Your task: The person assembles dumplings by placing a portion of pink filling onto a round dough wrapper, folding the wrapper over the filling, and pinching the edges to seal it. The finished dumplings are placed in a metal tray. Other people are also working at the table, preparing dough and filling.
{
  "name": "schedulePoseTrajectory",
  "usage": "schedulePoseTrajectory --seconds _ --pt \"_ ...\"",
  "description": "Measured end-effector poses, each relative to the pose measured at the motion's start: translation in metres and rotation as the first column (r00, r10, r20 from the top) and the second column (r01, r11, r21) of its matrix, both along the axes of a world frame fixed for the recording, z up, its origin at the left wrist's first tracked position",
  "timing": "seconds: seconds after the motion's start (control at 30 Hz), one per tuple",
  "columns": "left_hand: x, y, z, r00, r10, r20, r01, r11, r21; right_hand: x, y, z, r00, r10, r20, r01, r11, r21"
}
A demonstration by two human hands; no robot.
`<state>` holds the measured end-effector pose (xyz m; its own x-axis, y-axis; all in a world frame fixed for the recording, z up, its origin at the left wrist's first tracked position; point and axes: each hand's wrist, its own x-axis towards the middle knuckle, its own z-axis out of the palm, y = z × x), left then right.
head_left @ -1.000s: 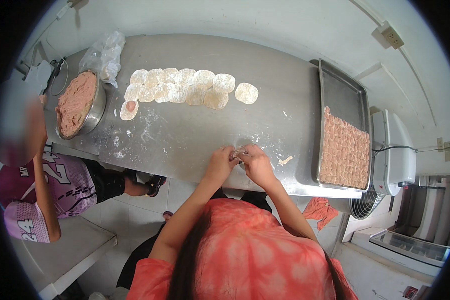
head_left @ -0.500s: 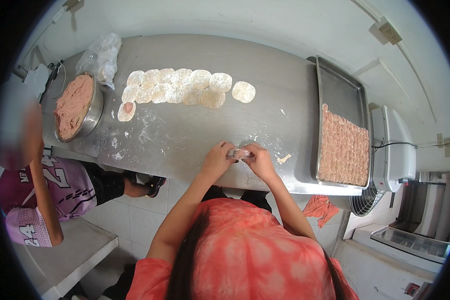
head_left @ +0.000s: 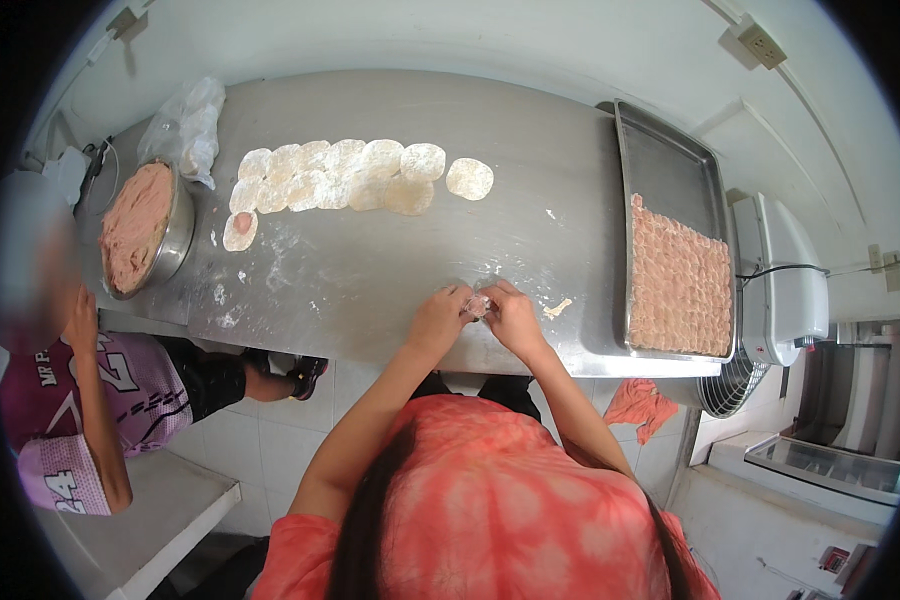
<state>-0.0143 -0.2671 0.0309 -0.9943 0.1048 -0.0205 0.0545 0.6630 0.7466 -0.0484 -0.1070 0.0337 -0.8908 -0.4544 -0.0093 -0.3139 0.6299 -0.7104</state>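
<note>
Between my left hand (head_left: pixel 444 318) and my right hand (head_left: pixel 512 316) is a small dumpling (head_left: pixel 477 305), its wrapper gathered around pink filling. The fingers of both hands are closed on it from either side, just above the table's near edge. Farther back lie overlapping rows of round floured wrappers (head_left: pixel 315 180), with one separate wrapper (head_left: pixel 470 179) at their right. At the left end of the rows, one wrapper (head_left: pixel 238 240) carries a dab of pink filling (head_left: pixel 242 223).
A steel bowl (head_left: pixel 180 235) of pink filling (head_left: pixel 135 225) stands on the left, before a plastic bag (head_left: pixel 195 130). On the right, a metal tray (head_left: pixel 665 150) holds many packed dumplings (head_left: pixel 678 280). A dough scrap (head_left: pixel 557 309) lies right of my hands. Another person (head_left: pixel 120 380) is at left.
The dumpling's wrapper looks more tightly gathered between my fingers. The other person's hand has risen toward their head. The whole view has shifted slightly.
</note>
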Motion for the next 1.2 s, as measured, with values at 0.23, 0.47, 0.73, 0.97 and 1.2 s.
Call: schedulePoseTrajectory --seconds 0.23,0.47,0.73,0.97,1.2 --pt "-0.002 0.003 -0.014 0.993 -0.002 0.118 -0.02 0.983 0.184 0.005 0.008 0.008 0.999 -0.006 -0.044 0.004 1.0 -0.024" --pt "-0.005 0.006 -0.004 0.997 0.071 -0.002 -0.07 0.993 0.095 0.001 0.01 0.001 0.996 -0.087 -0.026 0.085 0.994 -0.071" --pt "-0.007 0.006 -0.022 0.994 0.087 0.071 -0.102 0.966 0.239 -0.003 0.004 0.002 0.999 -0.044 0.0 0.044 0.995 -0.091" --pt "-0.013 0.007 -0.022 0.994 0.027 -0.11 -0.002 0.975 0.224 -0.002 0.0 -0.002 0.992 -0.123 -0.039 0.123 0.992 -0.002" --pt "-0.009 0.007 -0.019 0.994 0.101 -0.03 -0.089 0.958 0.273 -0.004 0.0 0.001 0.992 -0.119 -0.05 0.117 0.992 -0.051"
